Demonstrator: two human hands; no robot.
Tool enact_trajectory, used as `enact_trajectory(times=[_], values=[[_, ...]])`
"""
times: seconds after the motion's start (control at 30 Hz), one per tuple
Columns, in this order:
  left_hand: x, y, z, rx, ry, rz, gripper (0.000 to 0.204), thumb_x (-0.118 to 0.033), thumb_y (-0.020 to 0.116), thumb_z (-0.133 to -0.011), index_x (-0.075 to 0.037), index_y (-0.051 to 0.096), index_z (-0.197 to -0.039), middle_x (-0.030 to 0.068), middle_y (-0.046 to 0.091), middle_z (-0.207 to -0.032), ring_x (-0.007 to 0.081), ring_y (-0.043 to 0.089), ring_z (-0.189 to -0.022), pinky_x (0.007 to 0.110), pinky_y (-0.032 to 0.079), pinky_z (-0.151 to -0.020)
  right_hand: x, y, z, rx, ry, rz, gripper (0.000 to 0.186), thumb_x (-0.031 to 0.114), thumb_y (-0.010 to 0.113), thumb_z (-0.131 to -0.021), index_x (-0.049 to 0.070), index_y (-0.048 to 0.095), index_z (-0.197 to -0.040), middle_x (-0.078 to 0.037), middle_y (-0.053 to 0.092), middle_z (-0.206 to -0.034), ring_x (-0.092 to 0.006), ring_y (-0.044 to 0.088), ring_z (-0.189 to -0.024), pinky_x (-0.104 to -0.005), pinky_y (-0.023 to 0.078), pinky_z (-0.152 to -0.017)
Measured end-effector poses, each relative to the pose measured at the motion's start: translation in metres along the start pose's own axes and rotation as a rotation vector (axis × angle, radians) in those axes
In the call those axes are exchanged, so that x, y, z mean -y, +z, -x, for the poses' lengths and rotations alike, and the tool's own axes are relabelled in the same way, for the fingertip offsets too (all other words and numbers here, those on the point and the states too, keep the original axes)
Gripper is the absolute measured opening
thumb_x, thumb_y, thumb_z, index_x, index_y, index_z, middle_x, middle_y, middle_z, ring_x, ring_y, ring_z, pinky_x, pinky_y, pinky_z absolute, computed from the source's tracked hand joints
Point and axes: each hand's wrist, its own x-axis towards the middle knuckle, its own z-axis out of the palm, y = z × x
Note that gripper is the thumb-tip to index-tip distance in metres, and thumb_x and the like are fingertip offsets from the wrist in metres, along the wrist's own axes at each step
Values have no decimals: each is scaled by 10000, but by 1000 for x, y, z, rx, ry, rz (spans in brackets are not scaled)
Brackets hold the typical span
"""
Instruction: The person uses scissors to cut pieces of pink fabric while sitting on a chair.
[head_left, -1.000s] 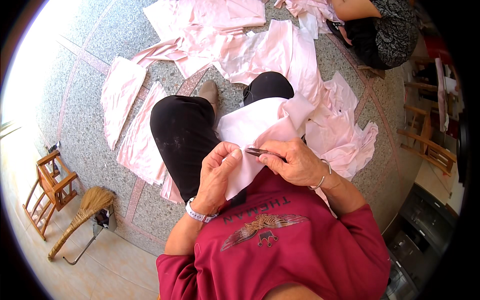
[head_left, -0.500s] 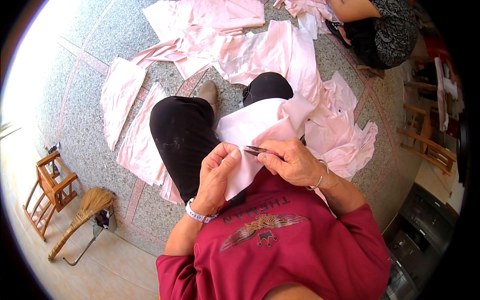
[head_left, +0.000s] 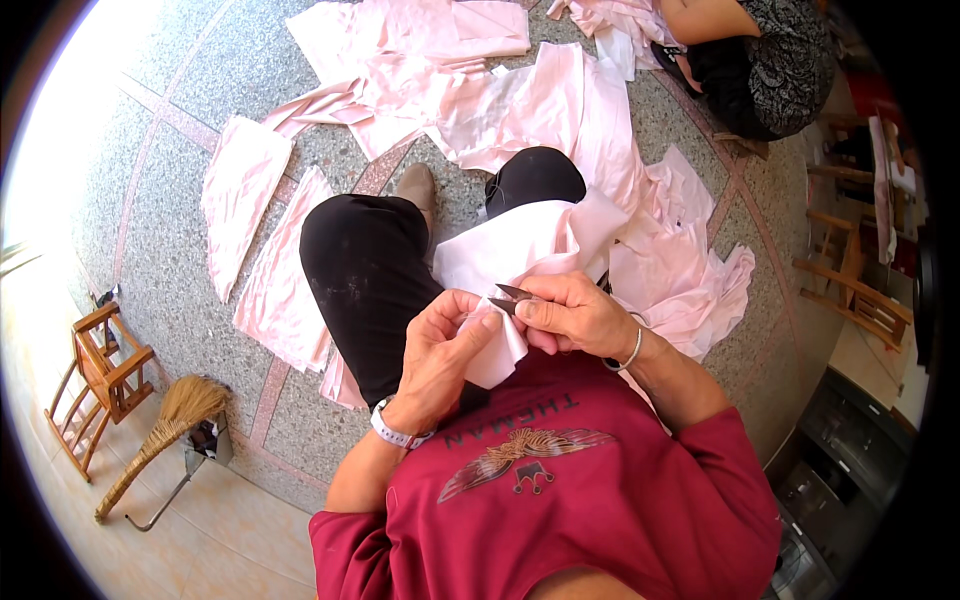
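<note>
Across my lap lies a pale pink fabric piece (head_left: 490,245), its near edge gathered up between my hands. My left hand (head_left: 446,335) pinches that edge between thumb and fingers. In my right hand (head_left: 568,312) is a pair of small dark thread snips (head_left: 508,300), gripped near the pivot end. Their two pointed blades stand apart and face left, right at the pinched edge beside my left fingertips. Whether a thread lies between the blades is too small to tell.
More pink fabric pieces (head_left: 400,90) are spread over the speckled floor ahead and right. Another person (head_left: 770,70) sits at the far right. A small wooden chair (head_left: 110,365), a straw broom (head_left: 170,430) and a dustpan (head_left: 208,445) are at left; another wooden chair (head_left: 860,280) is at right.
The snips' blades have spread wider. The fabric's near corner has shifted up and right between my hands, and my left hand has moved slightly right.
</note>
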Motion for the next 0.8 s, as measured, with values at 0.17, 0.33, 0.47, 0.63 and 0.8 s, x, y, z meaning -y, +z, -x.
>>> enact_trajectory(times=[0.17,0.33,0.47,0.63,0.8], values=[[1,1,1,-31,80,-210,88,-63,629,-912,10,606,-957,27,646,-820,52,584,-706,195,482,-622,-12,-8,-6,181,67,-162,254,253,541,-993,20,607,-917,-11,513,-593,-38,398,-461,-183,267,-408],[-7,7,2,-35,95,-323,107,-62,618,-906,26,610,-965,28,642,-804,48,578,-689,189,469,-595,-23,-12,-9,211,30,-246,264,243,550,-986,14,604,-868,-23,497,-565,-53,395,-431,-206,254,-386],[-6,5,1,-40,104,-425,98,-81,629,-925,10,602,-946,5,633,-805,38,576,-694,183,467,-605,-16,-11,1,247,-113,-239,272,245,555,-987,5,609,-871,-19,503,-576,-48,382,-437,-203,265,-392],[4,1,0,-40,-18,-373,99,-88,653,-913,-4,602,-918,-3,628,-796,28,558,-678,177,453,-596,6,-18,4,60,-263,-280,277,259,584,-975,2,611,-875,-20,517,-609,-59,428,-462,-212,304,-411],[-4,0,1,-49,29,-244,96,-88,640,-918,-2,600,-931,-5,621,-793,16,532,-685,167,425,-579,14,-15,6,-266,-330,161,145,123,608,-948,5,601,-1032,2,590,-865,-46,539,-723,-192,449,-616]])
